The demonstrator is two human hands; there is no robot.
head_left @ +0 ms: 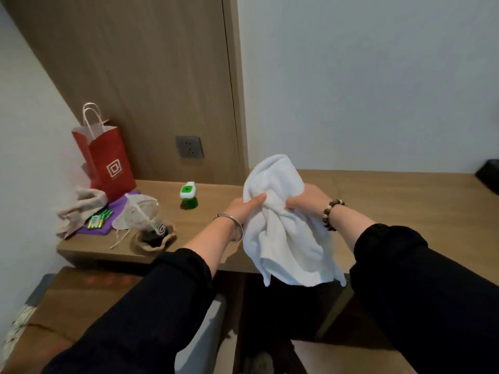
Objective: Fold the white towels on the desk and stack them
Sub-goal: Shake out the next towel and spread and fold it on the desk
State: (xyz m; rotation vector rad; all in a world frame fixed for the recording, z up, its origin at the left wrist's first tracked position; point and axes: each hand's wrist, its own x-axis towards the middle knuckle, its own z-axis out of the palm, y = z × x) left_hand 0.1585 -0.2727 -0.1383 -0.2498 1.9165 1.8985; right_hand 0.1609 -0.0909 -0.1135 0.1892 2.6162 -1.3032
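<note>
Nearest, low on the left, lay a brown cardboard box (67, 306), and two black sleeves reached forward past it toward the wooden desk (391, 201). On the desk's left end stood a clear plastic cup (147, 220) of dark drink with a straw, set in crumpled brown paper. Behind it lay a purple cloth (118, 209) carrying small green items too small to identify, with a beige cloth (78, 209) bunched beside it and a red paper bag (108, 160) upright near the wall. A green and white bottle (188, 197) stood alone just left of the hands, below a grey wall socket (189, 150) on the wood panel. A dark object (488, 176) sat at the far right, mostly cut off. All of these lay apart from the white towel (283, 233), which was held up bunched over the desk's front edge, its lower part hanging past that edge. The left hand (243, 209), a silver bangle on its wrist, gripped the towel's left side with the thumb laid across the cloth. The right hand (307, 198), with a bead bracelet, clenched a fold close beside it, fingers curled into the cloth
</note>
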